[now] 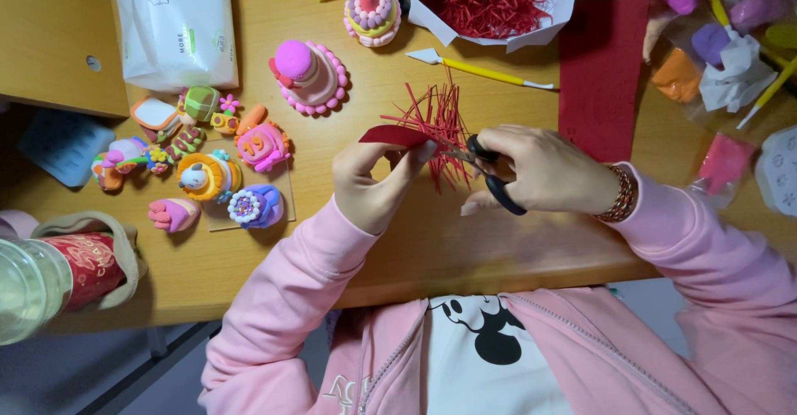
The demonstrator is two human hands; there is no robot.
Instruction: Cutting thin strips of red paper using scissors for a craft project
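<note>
1. left hand (369, 184) pinching a strip of red paper (397, 135) between thumb and fingers, held just above the tabletop (432, 249).
2. right hand (544, 170) closed around the black handles of the scissors (490, 170), blades pointing toward the red paper and meeting its fringed edge.
3. thin red shreds (436, 116) fanned out on the tabletop just behind the scissors, touching the paper strip.
4. white box (560, 0) filled with more red shreds, well behind the scissors at the far edge.
5. yellow-handled tool (486, 70) with a pale blade lying flat between the white box and the scissors.
6. red sheet (599, 75) lying flat to the right of the scissors, behind the right wrist.
7. beaded bracelet (621, 195) on the right wrist, pink sleeves on both arms.
8. cluster of small colourful clay figures (224, 166) well to the left of the scissors; pink clay cake (309, 76) behind them.
9. white wipes pack (176, 25) far left of the scissors, at the back.
10. bags of coloured clay (714, 41) far right of the scissors.
</note>
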